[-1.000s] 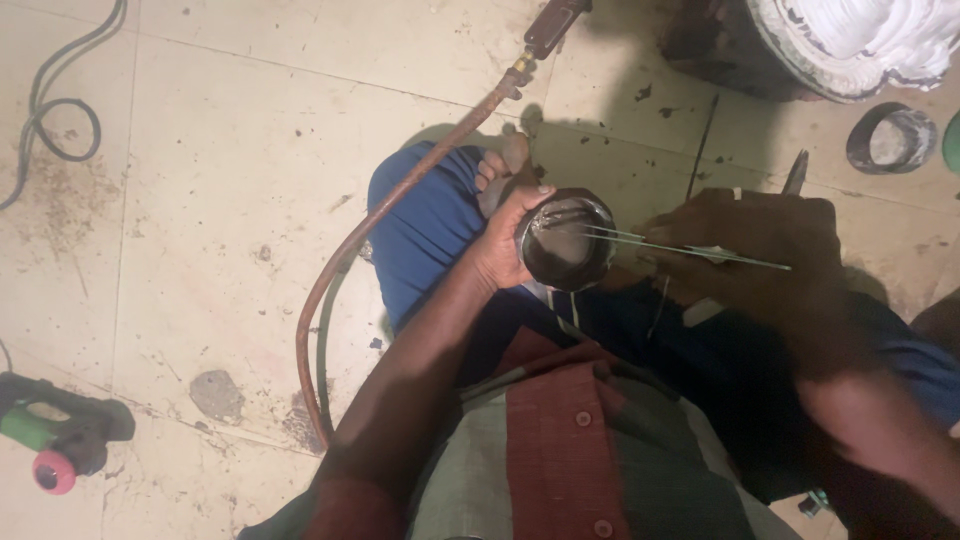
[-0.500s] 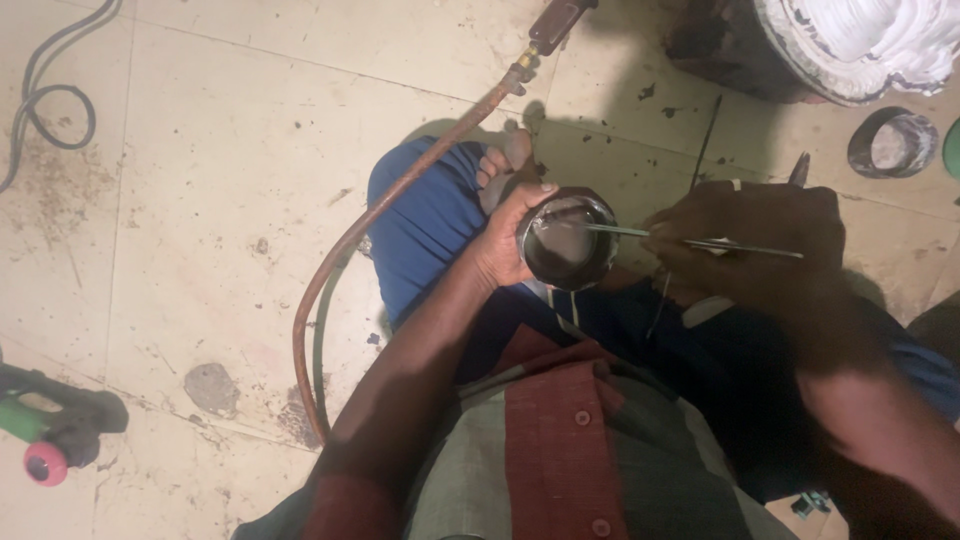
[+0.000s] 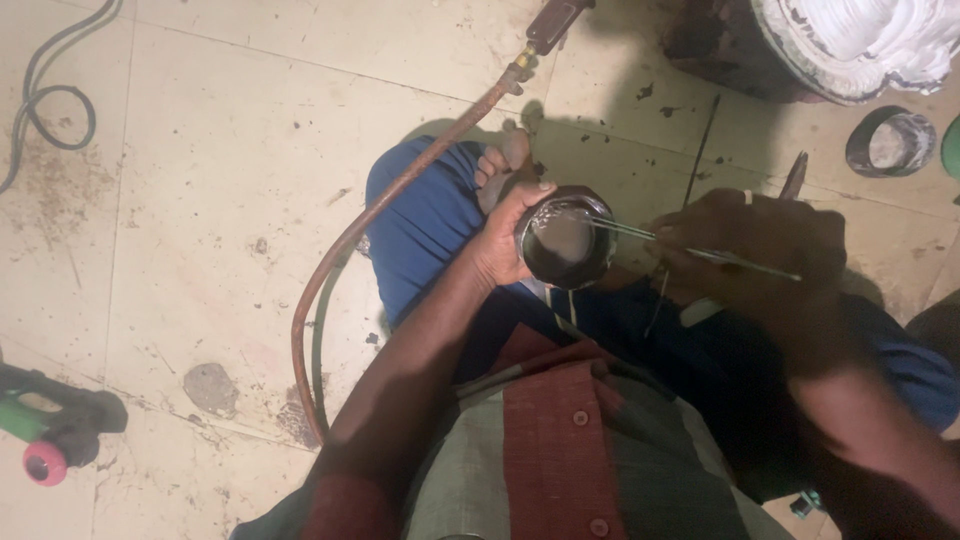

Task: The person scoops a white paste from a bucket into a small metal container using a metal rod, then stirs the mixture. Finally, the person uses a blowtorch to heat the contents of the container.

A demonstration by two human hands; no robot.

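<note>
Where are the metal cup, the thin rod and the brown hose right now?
metal cup (image 3: 562,245), head view, on its inner bottom.
thin rod (image 3: 640,233), head view, on its shaft beside the cup.
brown hose (image 3: 400,190), head view, mid-length over the knee.

Small dark metal cup (image 3: 563,248) upright above lap, thin metal rod (image 3: 690,248) (near level) crossing its rim.

**Around the tiled floor**

A brown hose (image 3: 400,190) curved across the stained tiles (image 3: 200,130). A dark cable (image 3: 50,110) looped at top left; a green-and-black tool (image 3: 50,430) lay lower left. A dark ring (image 3: 890,142) sat beside a white-filled drum (image 3: 800,40).
</note>
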